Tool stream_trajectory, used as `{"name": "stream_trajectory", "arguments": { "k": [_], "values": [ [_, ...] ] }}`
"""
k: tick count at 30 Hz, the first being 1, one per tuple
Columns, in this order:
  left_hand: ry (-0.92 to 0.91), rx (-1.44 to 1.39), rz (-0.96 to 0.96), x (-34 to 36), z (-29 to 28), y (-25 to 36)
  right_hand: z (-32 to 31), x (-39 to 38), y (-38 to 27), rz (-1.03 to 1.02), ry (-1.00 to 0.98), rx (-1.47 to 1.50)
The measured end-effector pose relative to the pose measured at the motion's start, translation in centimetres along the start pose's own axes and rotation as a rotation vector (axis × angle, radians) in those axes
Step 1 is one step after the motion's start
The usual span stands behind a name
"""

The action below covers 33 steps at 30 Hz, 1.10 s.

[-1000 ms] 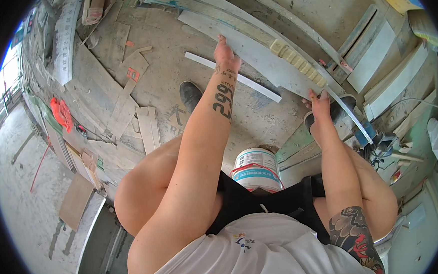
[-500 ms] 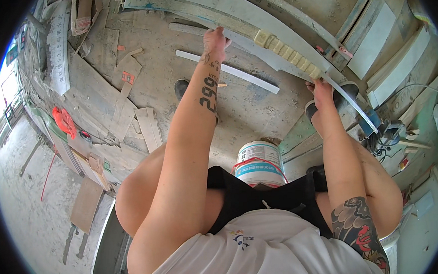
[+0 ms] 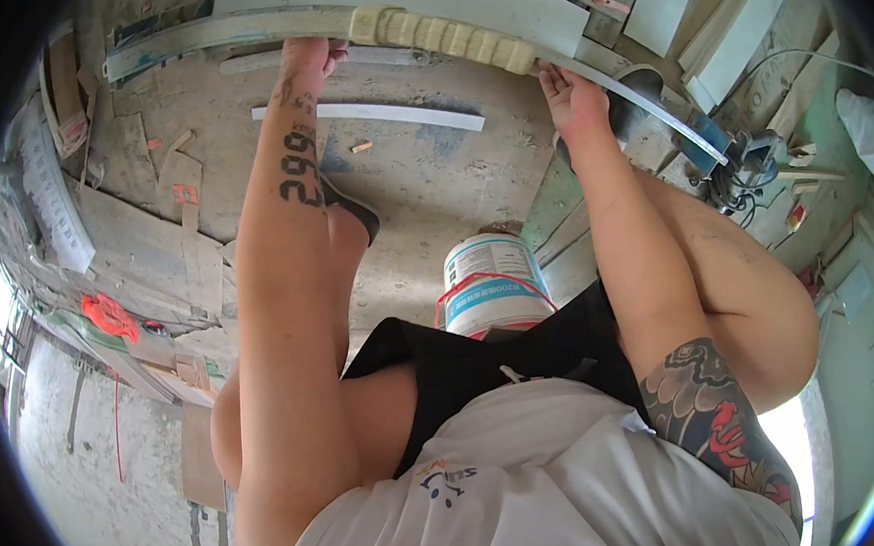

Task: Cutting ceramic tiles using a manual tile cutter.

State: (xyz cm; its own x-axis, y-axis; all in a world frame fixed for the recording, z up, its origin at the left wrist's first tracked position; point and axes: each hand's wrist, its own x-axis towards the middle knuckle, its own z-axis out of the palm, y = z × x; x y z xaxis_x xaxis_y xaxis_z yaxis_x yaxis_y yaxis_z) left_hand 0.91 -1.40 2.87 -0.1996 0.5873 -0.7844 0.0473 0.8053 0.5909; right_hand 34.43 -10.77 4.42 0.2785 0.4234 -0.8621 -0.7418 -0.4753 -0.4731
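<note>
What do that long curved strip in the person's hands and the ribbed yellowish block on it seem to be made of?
The long strip looks like pale grey plastic or painted wood trim: smooth, matte, dusty, with a few blue smears. It appears curved, though the lens may add to that. The ribbed block looks like yellowish foam or sponge, going by its soft, dull, segmented surface. The left hand and right hand both touch the strip.

Both hands point(image 3: 572, 100) on long pale strip point(image 3: 242, 30)
</note>
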Motion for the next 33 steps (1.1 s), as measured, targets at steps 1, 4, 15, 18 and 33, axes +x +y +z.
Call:
{"name": "stream_trajectory", "arguments": {
  "k": [1, 4, 15, 18, 33],
  "values": [
    [0.064, -0.126, -0.143, -0.5, 1.3, 1.0, -0.5, 0.0, -0.4, -0.016, 0.017, 0.024],
    [0.114, -0.136, -0.231, -0.4, 0.2, 0.9, 1.0, -1.9, 0.2, 0.001, 0.083, -0.147],
    [-0.172, -0.256, -0.287, 7.3, -5.8, -5.0, -2.5, -4.9, 7.0, 0.098, -0.238, -1.012],
    [-0.569, -0.479, -0.502, 5.2, -2.2, -1.1, -4.2, -4.9, 5.6, 0.080, -0.242, -1.168],
    [-0.136, 0.030, -0.321, 5.5, -0.3, 0.1, -7.8, -5.3, 2.9, -0.084, -0.375, -1.558]
  ]
}}
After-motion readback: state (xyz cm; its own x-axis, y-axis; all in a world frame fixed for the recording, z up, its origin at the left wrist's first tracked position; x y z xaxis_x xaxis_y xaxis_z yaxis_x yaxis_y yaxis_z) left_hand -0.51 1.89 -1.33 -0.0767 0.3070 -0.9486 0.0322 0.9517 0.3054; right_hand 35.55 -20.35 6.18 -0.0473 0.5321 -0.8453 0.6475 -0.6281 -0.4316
